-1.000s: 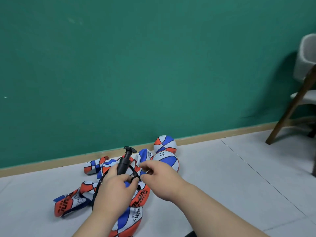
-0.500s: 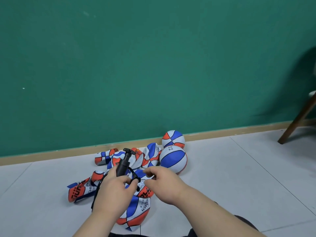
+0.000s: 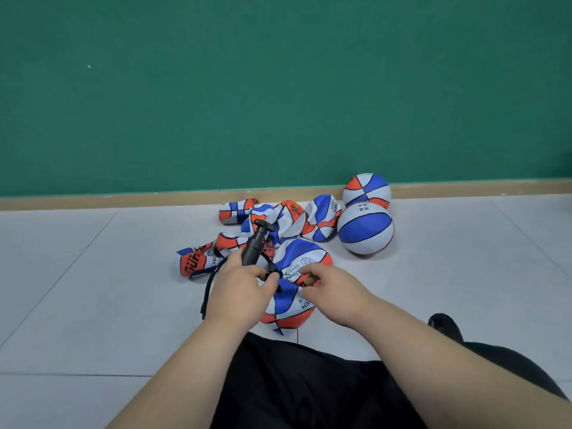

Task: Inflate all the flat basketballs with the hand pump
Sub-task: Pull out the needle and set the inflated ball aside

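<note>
Right hand (image 3: 334, 292) has shifted onto the flat basketball (image 3: 297, 258), pinching it; left hand (image 3: 238, 292) grips the pump (image 3: 253, 246).

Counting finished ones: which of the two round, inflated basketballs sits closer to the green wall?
The red, white and blue basketball at the back, by the baseboard; the blue-and-white-faced one sits in front of it.

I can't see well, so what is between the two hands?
In the head view, between the left hand and right hand lies the black hose end of the pump, over a flat basketball.
</note>
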